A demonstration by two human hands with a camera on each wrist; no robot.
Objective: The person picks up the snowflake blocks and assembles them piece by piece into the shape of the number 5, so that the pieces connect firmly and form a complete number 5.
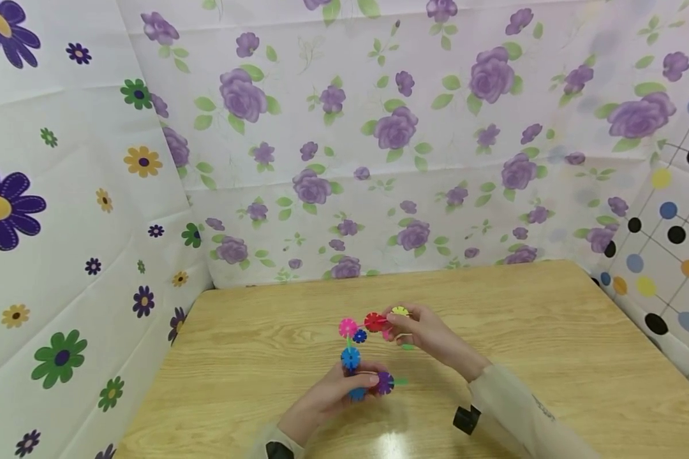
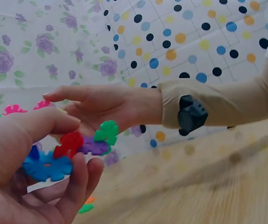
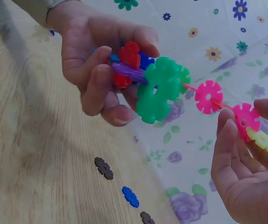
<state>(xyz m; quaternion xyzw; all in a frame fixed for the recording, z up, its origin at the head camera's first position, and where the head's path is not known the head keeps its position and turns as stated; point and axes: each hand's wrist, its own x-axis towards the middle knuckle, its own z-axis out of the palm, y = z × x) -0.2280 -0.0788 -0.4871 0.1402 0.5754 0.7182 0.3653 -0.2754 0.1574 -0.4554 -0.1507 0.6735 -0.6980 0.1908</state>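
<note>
Flower-shaped plastic snowflake discs are slotted together into a bent chain. My left hand (image 1: 341,389) grips its lower end, thumb over a blue disc (image 2: 47,165), beside a red disc (image 2: 69,143) and a purple disc (image 1: 385,382). A large green disc (image 3: 157,91) juts from that end. Higher up, the chain runs through a pink disc (image 1: 348,327) and a red disc (image 1: 372,322) to my right hand (image 1: 422,331). Seen from the right wrist, that hand's thumb and fingers pinch a pink disc (image 3: 246,120), with a pale yellow disc (image 3: 262,139) attached beside it.
On the wooden table (image 1: 252,357) lie loose discs, among them a brown disc (image 3: 103,168), a blue disc (image 3: 130,197) and another brown disc (image 3: 147,218). Flower-patterned cloth (image 1: 344,153) hangs behind, with a dotted cloth (image 1: 666,255) at the right.
</note>
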